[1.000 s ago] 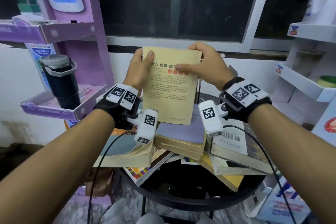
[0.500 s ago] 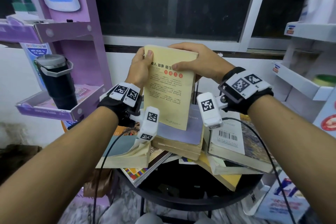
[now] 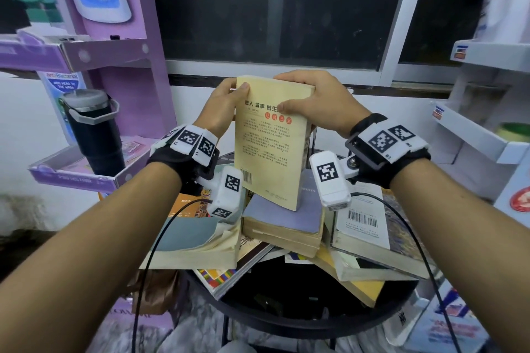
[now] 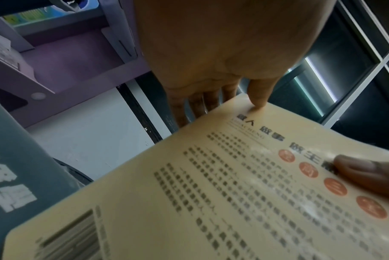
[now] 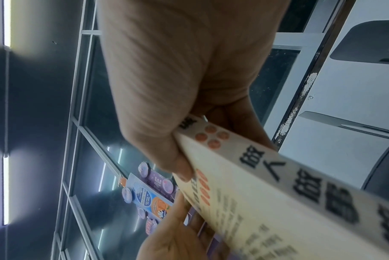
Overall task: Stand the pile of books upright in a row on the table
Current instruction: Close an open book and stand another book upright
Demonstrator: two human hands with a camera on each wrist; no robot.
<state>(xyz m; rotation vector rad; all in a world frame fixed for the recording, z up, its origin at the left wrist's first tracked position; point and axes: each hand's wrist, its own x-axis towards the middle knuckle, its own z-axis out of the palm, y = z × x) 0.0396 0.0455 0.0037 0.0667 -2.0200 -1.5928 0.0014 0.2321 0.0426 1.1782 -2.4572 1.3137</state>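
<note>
Both hands are gripping a yellow book (image 3: 271, 140) by its top corners, holding it upright above the pile of books (image 3: 282, 223) on the round black worktop (image 3: 315, 321). The left hand (image 3: 222, 107) is pinching the upper left corner, thumb on the cover and fingers behind; the right hand (image 3: 312, 100) is clamping the upper right corner and spine, thumb pressing the cover. The book's back cover is facing the person, showing Chinese headline characters, a row of four orange circles, blocks of small print too blurred to read, and a barcode at lower left. In the right wrist view the spine (image 5: 300, 176) is carrying large black Chinese characters and four orange dots. Its lower edge is hanging just above a grey-covered book (image 3: 282, 213) topping the pile; whether they are touching is unclear. A white book (image 3: 362, 221) with a barcode is lying at right. A black tumbler (image 3: 93, 135) is standing on a purple shelf (image 3: 77, 178), beside a sign reading "AntiBacterial" (image 3: 61, 77).
</note>
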